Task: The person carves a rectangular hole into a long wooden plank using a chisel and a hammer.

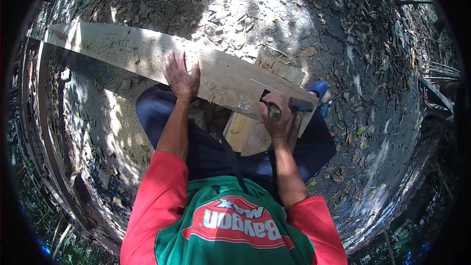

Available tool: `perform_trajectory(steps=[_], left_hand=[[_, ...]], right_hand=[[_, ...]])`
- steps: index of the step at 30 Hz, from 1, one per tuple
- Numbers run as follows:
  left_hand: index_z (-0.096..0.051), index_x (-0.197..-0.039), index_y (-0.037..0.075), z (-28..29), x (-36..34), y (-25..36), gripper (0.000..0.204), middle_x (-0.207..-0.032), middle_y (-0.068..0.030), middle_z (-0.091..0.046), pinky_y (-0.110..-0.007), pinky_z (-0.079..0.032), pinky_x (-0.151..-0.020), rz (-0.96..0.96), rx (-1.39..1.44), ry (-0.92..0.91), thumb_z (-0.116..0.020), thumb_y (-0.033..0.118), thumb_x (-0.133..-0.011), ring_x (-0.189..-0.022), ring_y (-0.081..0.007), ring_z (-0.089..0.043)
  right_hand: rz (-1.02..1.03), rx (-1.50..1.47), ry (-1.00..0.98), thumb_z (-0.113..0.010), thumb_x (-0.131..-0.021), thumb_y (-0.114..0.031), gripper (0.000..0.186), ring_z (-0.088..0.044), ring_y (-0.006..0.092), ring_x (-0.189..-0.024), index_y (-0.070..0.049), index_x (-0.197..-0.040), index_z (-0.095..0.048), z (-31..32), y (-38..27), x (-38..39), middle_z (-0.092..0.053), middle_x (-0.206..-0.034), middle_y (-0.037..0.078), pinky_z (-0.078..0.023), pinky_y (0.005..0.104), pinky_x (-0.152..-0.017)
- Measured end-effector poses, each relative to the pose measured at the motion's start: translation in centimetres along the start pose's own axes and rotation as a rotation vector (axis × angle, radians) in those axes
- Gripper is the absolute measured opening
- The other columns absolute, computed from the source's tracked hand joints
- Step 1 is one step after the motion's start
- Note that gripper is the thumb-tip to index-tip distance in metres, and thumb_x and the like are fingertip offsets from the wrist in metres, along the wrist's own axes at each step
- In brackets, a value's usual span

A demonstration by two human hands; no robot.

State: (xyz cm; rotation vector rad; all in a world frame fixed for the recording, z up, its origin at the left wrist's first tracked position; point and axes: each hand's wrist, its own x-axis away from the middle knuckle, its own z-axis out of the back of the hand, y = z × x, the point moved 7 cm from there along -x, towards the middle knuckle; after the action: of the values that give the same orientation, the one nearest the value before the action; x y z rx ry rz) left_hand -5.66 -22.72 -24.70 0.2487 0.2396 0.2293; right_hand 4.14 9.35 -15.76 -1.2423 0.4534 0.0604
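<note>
"What was seen at far left?"

"Strips of timber (41,98) stood along the edge of the view. Near them began a pale wooden plank (223,74), which slanted in front of a seated person toward the right knee."

"And the left hand (181,76)?"

"It lay on the plank's upper face, fingers spread, holding nothing."

"What came next along the board?"

"A wood block (245,135) showed past the near edge. Farther right, a light blue line (265,85) marked the surface, above a dark hole (265,92)."

"The right hand (276,110)?"

"Beside that hole, its fingers were curled around a wooden handle (274,112), rounded end up. Whatever lay below the grip was hidden."

"And at right?"

"A hammer (301,104) rested near the plank's end, just beside that hand, with a blue shoe (319,88) beyond."
</note>
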Motion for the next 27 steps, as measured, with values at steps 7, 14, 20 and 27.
perform_trajectory(steps=[7, 14, 20, 27], left_hand=[[-0.050, -0.144, 0.015, 0.2, 0.3, -0.7, 0.066, -0.158, -0.0165, -0.034, -0.052, -0.015, -0.122, 0.015, -0.006, 0.003, -0.060, 0.049, -0.089, -0.149, -0.0347, -0.026], [-0.048, -0.146, 0.016, 0.0, 0.4, -0.1, 0.067, -0.159, -0.0162, -0.033, -0.052, -0.014, -0.123, 0.006, 0.011, -0.016, -0.059, 0.050, -0.090, -0.150, -0.0350, -0.023], [-0.049, -0.146, 0.016, 0.0, 0.5, -0.9, 0.067, -0.159, -0.0161, -0.033, -0.052, -0.015, -0.123, -0.002, -0.015, 0.014, -0.060, 0.050, -0.090, -0.150, -0.0349, -0.023], [-0.050, -0.145, 0.017, -0.2, 0.6, -0.6, 0.066, -0.158, -0.0151, -0.035, -0.052, -0.017, -0.122, -0.005, -0.012, 0.017, -0.061, 0.050, -0.089, -0.150, -0.0341, -0.025]], right_hand=[[-0.305, -0.012, 0.085, -0.072, -0.082, -0.002, 0.015, -0.064, 0.0208, -0.083, -0.003, -0.090, -0.059, 0.5, -0.1, 2.5, -0.064, -0.086, 0.010, -0.053, 0.0394, -0.081], [0.006, 0.070, -0.075, -0.073, -0.079, 0.002, 0.018, -0.065, 0.0234, -0.085, -0.003, -0.089, -0.059, -1.1, -0.4, 4.3, -0.064, -0.088, 0.010, -0.051, 0.0472, -0.096], [-0.183, -0.079, 0.055, -0.074, -0.077, 0.002, 0.021, -0.064, 0.0255, -0.085, -0.004, -0.088, -0.058, -0.1, 0.7, 1.6, -0.063, -0.089, 0.010, -0.050, 0.0480, -0.098], [0.000, 0.053, -0.100, -0.073, -0.078, 0.001, 0.019, -0.062, 0.0256, -0.082, -0.005, -0.086, -0.057, -1.5, -1.0, 4.5, -0.062, -0.086, 0.009, -0.052, 0.0430, -0.087]])
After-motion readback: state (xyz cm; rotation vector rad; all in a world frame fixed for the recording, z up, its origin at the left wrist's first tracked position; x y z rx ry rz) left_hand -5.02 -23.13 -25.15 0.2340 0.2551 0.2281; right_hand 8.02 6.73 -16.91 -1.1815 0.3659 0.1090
